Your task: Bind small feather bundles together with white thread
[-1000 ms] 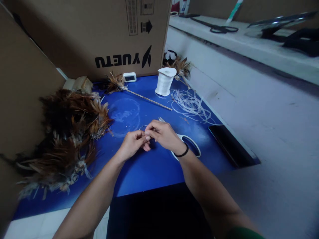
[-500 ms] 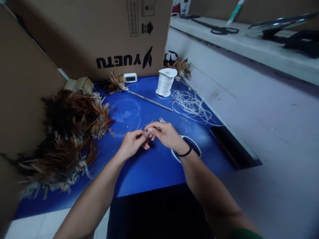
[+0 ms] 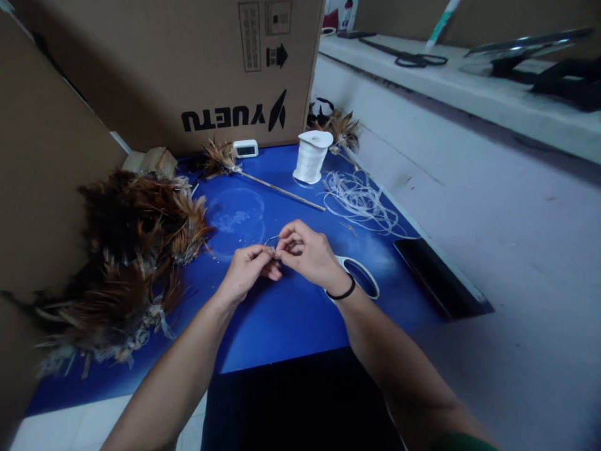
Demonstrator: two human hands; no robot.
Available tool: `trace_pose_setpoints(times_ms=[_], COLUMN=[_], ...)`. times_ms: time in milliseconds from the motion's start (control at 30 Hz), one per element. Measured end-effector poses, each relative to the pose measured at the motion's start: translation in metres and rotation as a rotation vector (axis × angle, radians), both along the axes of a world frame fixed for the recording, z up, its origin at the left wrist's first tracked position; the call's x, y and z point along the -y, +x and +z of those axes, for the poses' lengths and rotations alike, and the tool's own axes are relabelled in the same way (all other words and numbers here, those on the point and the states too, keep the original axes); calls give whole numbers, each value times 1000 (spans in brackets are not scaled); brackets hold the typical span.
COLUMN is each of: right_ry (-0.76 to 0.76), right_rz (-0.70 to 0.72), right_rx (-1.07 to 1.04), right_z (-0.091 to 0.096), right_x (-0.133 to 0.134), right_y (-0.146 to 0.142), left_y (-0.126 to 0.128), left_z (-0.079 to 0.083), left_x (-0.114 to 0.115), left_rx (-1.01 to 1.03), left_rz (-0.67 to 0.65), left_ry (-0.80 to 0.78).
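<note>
My left hand (image 3: 248,270) and my right hand (image 3: 307,254) meet over the blue mat (image 3: 282,313), fingertips pinched together on a thin white string (image 3: 271,240) that loops up between them. A black band circles my right wrist. White-handled scissors (image 3: 359,277) lie on the mat just under and right of my right wrist. A pile of brown feathers (image 3: 136,250) lies to the left of my left hand.
A white spool (image 3: 310,156) stands at the back with loose string coils (image 3: 359,200) beside it. A feather on a thin stick (image 3: 263,178) lies near a big cardboard box (image 3: 188,69). A black tray (image 3: 439,275) sits at the mat's right edge.
Both hands stay pinched together; my right hand's fingers have shifted slightly up and the string loop shows more clearly between the fingertips.
</note>
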State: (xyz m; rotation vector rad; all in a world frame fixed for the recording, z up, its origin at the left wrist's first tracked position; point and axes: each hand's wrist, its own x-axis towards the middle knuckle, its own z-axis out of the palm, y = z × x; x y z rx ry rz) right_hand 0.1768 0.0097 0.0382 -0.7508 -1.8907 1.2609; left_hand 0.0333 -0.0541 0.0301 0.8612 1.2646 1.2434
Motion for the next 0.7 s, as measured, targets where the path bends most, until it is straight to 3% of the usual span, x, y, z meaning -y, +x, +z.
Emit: trace_pose_setpoints(times_ms=[233, 467, 700], right_ry=[208, 151, 73], right_rz=[-65, -64, -109], right_rx=[124, 87, -19], right_z=[0, 1, -1], right_x=[4, 5, 4], right_y=[-2, -1, -3], left_y=[3, -1, -3], left_z=[1, -3, -8], left_x=[1, 0, -2], left_rx=[-63, -75, 78], left_rz=[4, 3, 35], left_ry=[15, 29, -1])
